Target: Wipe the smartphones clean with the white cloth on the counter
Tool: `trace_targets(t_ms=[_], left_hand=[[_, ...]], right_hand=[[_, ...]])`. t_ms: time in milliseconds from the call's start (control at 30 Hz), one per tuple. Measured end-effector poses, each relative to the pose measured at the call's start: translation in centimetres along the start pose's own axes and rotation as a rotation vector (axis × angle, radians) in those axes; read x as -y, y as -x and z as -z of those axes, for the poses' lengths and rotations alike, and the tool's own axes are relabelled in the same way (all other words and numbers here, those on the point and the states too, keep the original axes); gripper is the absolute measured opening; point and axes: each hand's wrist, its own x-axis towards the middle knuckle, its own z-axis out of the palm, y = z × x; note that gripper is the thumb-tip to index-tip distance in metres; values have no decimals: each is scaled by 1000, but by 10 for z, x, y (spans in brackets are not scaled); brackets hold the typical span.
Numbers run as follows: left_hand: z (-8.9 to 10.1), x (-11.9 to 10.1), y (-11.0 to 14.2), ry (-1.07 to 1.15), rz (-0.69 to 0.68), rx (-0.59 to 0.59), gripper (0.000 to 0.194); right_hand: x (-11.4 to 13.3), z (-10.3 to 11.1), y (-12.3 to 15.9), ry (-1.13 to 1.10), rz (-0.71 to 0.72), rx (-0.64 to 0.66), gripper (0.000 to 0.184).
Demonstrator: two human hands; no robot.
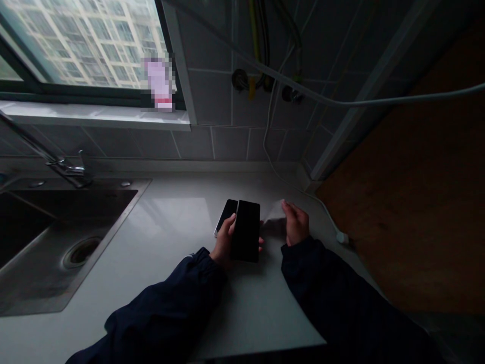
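My left hand grips a flat black rectangular panel, thumb on its left edge and fingertips showing at its right edge. Behind it a phone with a pale rim lies on the white counter. My right hand is closed in a pinch on a thin, translucent film that stretches from the panel's right side up to my fingers. Both arms wear dark sleeves.
A steel sink with a drain and a tap fills the left. Grey tiled wall, pipes and a white cable run behind the counter. A window sits upper left. A brown wooden panel stands right.
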Motion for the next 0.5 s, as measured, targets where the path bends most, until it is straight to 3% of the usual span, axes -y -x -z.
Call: trace_targets(t_ms=[33,167,233,333,500], left_hand=[[0,1,0,-1,10,-23,68],[4,3,-3,43,14,-91,65],[5,3,-5,71,-5,-112,69],[5,2,-6,92,-4,-99,75],[7,4,-8,75,-60,-134,68]], right_hand=[[5,0,4,15,45,50,44],[19,-2,26,118,438,646,39],[19,-3,35,87,549,825,40],[16,-5,40,69,588,835,42],[19,-6,40,127,693,830,18]])
